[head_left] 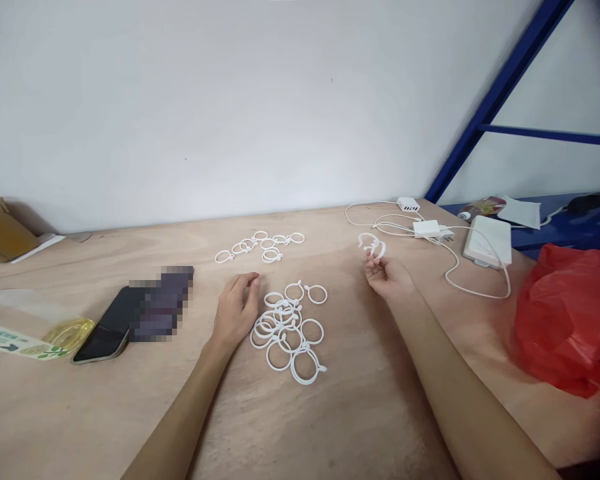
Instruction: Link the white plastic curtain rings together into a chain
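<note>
Ring (pixel 379 249) pinched in right hand's fingertips, right hand (pixel 387 277) raised just off table (pixel 360 407). Left hand (pixel 235 310) open, resting on table, just beside near pile (pixel 283 312) of rings. Far pile (pixel 247 245) beyond it. Phone (pixel 105 337) left; white cable (pixel 473 292) and red bag (pixel 565 320) right.

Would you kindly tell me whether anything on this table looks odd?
The white plastic rings beside the left hand overlap in a messy heap, and a crumpled red plastic bag sits bunched at the table's right side.
</note>
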Demonstrator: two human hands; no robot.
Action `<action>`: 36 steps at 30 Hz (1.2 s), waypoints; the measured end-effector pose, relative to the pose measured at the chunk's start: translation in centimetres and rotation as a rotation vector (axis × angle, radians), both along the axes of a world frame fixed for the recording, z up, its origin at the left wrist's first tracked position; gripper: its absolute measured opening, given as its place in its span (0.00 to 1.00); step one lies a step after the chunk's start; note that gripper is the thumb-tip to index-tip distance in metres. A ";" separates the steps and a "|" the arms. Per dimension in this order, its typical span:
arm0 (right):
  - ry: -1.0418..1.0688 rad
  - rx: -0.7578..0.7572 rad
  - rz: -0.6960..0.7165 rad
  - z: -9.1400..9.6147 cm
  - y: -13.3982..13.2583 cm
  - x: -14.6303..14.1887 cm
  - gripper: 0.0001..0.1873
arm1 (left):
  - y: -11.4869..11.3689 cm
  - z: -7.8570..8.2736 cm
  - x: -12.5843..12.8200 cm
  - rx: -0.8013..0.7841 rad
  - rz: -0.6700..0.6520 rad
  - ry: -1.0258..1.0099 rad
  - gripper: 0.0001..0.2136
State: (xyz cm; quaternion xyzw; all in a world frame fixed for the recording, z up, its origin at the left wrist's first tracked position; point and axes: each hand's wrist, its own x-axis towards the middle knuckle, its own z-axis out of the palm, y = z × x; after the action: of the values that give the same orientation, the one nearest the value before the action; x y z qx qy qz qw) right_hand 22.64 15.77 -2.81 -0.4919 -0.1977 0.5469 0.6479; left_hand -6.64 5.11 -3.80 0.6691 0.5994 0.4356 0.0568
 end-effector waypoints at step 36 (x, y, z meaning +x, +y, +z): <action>0.511 0.007 0.787 1.9 -8.6 -11.7 0.06 | -2.2 1.6 3.5 -0.077 -0.257 -0.580 0.18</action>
State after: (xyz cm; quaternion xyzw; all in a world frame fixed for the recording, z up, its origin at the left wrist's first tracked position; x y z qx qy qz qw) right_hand 10.95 7.18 -0.94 -0.2268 -0.2051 0.8541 0.4206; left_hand -3.12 2.89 -2.19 0.5845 0.4848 0.5746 0.3053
